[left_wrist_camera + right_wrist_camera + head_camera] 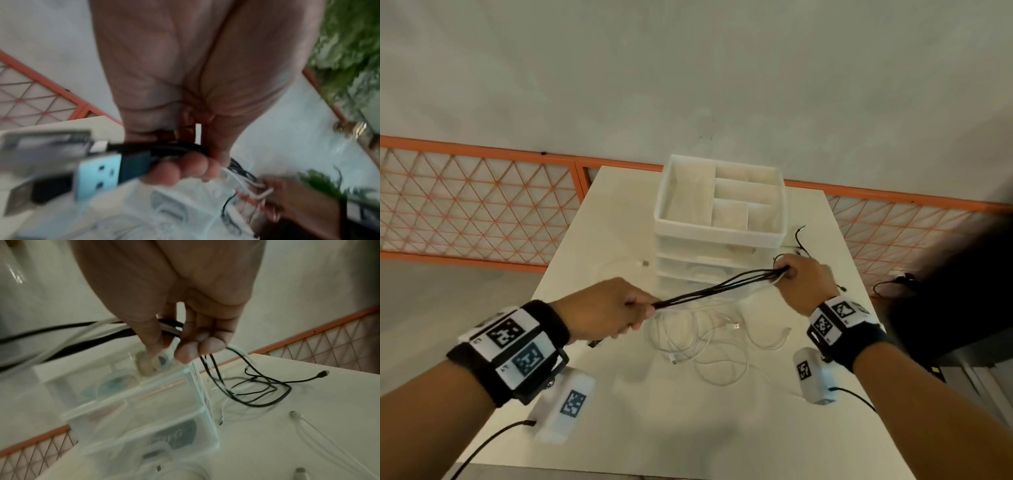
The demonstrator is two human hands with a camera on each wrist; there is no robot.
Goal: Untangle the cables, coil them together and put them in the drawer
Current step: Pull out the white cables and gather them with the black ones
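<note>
Head view. The left hand (602, 308), at centre left of the frame, and the right hand (803, 279), at centre right, each had fingers curled round one end of a bundle of thin black and white cables (717, 289) stretched between them above the white table (688, 428). Loose white cables (702, 346) lay on the table below the bundle, uncoiled. Behind stood a translucent white plastic drawer unit (719, 246); its top tray showed bare compartments. Judged from this, gathering was under way; coiling and stowing remained.

Left wrist view. The fingers (185, 167) were clamped on the bundle just behind blurred USB plugs (98, 177) at lower left.

Right wrist view. The thumb and fingertips (205, 345) pinched the strands; black cable tails (263, 387) trailed onto the table at right. The drawers (144, 402) appeared closed, with indistinct items inside.
</note>
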